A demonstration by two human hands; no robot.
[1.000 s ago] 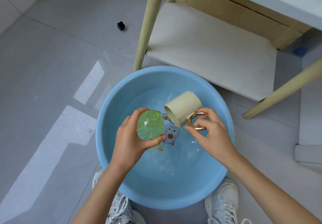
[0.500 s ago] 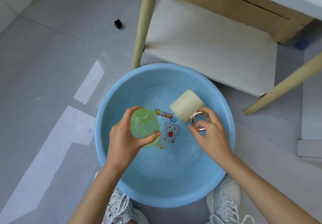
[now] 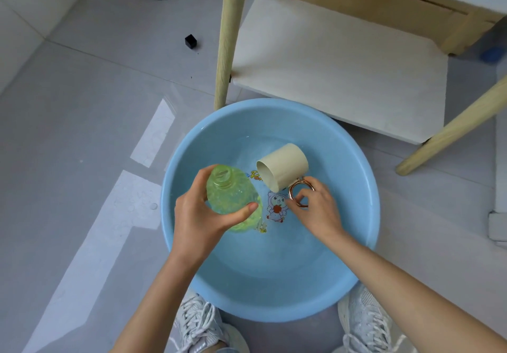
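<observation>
Now the left hand [image 3: 197, 223] curls round the green bottle [image 3: 227, 196] and the right hand [image 3: 315, 210] pinches the cup [image 3: 282, 166] by its ring handle [image 3: 290, 192], over the blue tub [image 3: 274, 311]. Both look light and slippery, so grip firmly.

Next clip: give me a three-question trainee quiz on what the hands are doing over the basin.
1. True or false: the left hand grips the green bottle.
2. The right hand holds the mug by its: A rim, B ring handle, C base?
3. Fill in: both things are held over the blue ____.
Key: 1 true; 2 B; 3 basin.
</observation>
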